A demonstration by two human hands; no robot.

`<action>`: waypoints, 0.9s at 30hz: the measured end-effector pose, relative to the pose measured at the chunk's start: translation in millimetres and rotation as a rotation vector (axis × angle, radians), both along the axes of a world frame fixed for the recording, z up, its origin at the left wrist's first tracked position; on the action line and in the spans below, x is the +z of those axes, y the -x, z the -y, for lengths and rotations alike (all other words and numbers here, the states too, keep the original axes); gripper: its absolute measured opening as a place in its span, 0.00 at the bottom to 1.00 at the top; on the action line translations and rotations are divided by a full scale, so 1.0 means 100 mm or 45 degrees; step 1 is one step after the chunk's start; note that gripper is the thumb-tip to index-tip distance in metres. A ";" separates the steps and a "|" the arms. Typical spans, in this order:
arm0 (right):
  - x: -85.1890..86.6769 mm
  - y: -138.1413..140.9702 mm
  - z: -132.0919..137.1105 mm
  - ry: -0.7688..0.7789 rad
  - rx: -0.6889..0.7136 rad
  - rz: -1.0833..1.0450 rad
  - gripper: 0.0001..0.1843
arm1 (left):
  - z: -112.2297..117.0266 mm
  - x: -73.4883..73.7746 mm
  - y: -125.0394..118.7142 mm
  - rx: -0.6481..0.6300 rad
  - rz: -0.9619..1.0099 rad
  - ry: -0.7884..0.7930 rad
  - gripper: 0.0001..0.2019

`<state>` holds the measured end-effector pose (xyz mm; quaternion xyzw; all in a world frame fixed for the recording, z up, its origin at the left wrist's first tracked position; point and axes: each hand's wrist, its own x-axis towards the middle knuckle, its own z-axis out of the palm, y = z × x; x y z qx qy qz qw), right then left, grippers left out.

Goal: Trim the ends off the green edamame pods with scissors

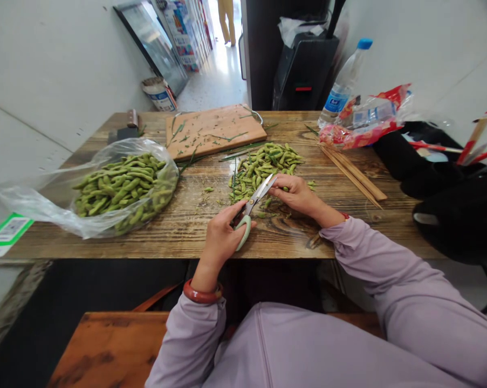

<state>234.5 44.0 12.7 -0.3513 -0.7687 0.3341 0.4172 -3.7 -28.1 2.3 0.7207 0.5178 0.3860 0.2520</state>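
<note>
My left hand grips a pair of scissors by the pale green handles, blades parted and pointing away to the right. Close to the blade tips, my right hand is closed, pinching a green soybean pod that the fingers partly cover. Just beyond both hands lies a loose heap of pods on the wooden table. More pods fill an open clear plastic bag at the left.
Behind the heap lies a wooden cutting board with green scraps. A water bottle, a red plastic package, chopsticks and a black holder stand or lie at the right. A person's legs show in the doorway.
</note>
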 end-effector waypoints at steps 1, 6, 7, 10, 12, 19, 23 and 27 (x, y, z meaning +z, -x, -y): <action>0.00 0.00 0.00 0.001 0.001 0.006 0.21 | 0.00 0.00 0.00 0.001 -0.003 -0.002 0.25; 0.01 0.01 0.01 -0.047 -0.006 0.014 0.20 | -0.01 -0.01 -0.01 -0.002 -0.036 -0.045 0.24; 0.01 0.02 0.02 -0.063 -0.012 0.013 0.19 | -0.01 -0.01 -0.01 -0.002 -0.041 -0.055 0.24; 0.02 0.02 0.02 -0.094 -0.018 0.002 0.19 | -0.02 -0.01 -0.01 -0.008 -0.046 -0.071 0.24; 0.02 0.02 0.02 -0.086 -0.024 0.008 0.20 | -0.02 0.00 -0.01 -0.018 -0.046 -0.059 0.25; 0.03 0.02 0.02 -0.087 -0.037 0.025 0.23 | -0.02 0.00 -0.03 -0.035 -0.034 -0.042 0.26; 0.03 0.02 0.03 -0.080 -0.043 0.037 0.22 | -0.02 -0.01 -0.03 -0.037 -0.060 -0.076 0.26; 0.02 0.02 0.03 -0.110 -0.033 0.031 0.22 | -0.01 -0.01 -0.02 -0.056 -0.120 -0.117 0.24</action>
